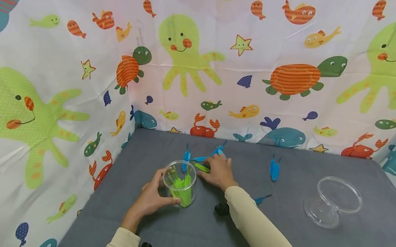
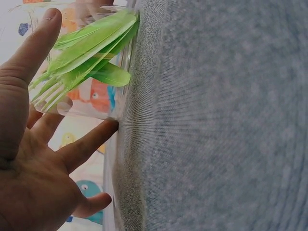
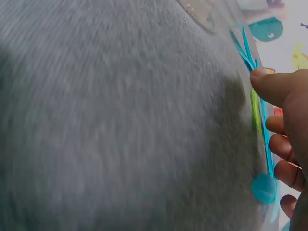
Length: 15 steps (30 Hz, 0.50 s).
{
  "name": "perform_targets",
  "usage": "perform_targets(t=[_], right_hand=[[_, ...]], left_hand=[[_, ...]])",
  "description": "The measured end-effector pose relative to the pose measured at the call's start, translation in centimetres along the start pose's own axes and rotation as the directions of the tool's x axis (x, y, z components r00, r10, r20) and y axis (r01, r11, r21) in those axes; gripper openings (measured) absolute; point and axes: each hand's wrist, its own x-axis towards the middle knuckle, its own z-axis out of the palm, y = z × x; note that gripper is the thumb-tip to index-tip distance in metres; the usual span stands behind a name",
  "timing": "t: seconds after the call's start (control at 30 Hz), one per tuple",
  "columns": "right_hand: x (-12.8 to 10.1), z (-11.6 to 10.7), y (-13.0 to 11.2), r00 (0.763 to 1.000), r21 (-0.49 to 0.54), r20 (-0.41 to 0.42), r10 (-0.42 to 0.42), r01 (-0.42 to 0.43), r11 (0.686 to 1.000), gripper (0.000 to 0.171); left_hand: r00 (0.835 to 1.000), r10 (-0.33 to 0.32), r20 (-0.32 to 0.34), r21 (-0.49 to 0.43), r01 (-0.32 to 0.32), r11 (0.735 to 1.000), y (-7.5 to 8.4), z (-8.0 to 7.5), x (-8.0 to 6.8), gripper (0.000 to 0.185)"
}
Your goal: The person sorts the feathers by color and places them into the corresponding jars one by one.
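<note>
Feathers in bright green [image 1: 183,191] are gathered inside a clear, round-rimmed plastic cup [image 1: 193,191], which is stood upright on the grey cloth-covered surface [image 1: 249,245], nearer its left edge than its right. The cup is held by the left hand [image 1: 154,194], with the thumb laid across the near side and the fingers set round the left; in the left wrist view the fingers are seen spread apart, and the thin quills are pointed toward the open rim. Beyond the cup, toward the far edge, a single green feather [image 1: 201,167] is partly covered by the right hand [image 1: 217,170]. The fingers of that hand are bent and brought close about it, but whether it is pinched or only touched cannot be told. Slender blue feathers [image 1: 187,155] are scattered just beside these fingers, near the far edge. Farther right, a blue pair [image 1: 274,170] is set side by side, and another blue feather [image 1: 261,199] is partly hidden by the cream right sleeve [image 1: 266,235]. Toward the right edge, a clear container with a wide round rim [image 1: 332,204] is placed. The far edge is backed by white cloth printed with sea animals [image 1: 230,98].
</note>
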Motion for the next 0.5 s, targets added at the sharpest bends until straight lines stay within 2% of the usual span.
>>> perform_targets(t=[0.3, 0.5], right_hand=[[0.3, 0.9, -0.9, 0.996, 0.057, -0.047, 0.081, -0.078, 0.995, 0.030], [0.4, 1.0, -1.2, 0.993, 0.099, -0.055, 0.102, -0.096, 0.990, 0.011]], left_hand=[[1.000, 0.007, 0.006, -0.011, -0.007, 1.000, 0.2, 0.1, -0.1, 0.101], [1.000, -0.002, -0.002, -0.006, 0.002, 1.000, 0.0, 0.1, 0.0, 0.100]])
